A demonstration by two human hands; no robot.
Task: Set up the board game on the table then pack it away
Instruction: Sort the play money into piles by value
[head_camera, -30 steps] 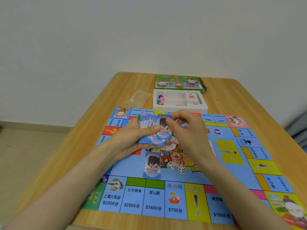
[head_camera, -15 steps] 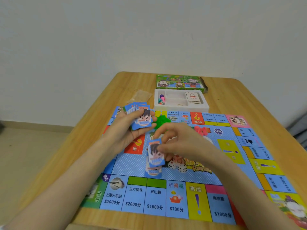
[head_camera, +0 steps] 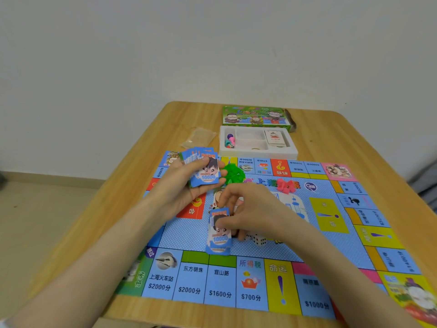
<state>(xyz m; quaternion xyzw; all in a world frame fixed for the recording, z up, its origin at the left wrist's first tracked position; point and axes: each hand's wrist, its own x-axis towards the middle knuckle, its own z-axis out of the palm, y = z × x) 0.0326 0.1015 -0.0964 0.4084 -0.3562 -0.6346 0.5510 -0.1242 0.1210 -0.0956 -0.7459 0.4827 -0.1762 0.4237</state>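
Dealing out money: my left hand grips the fanned notes above the board, left of centre, ready to peel, while my right hand pinches one note onto the pile mid-board, keeping 10000s together.

The right hand hides part of the dice; the board corner is cropped.

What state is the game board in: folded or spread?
Spread: the game board lies flat on the table, its border squares showing.
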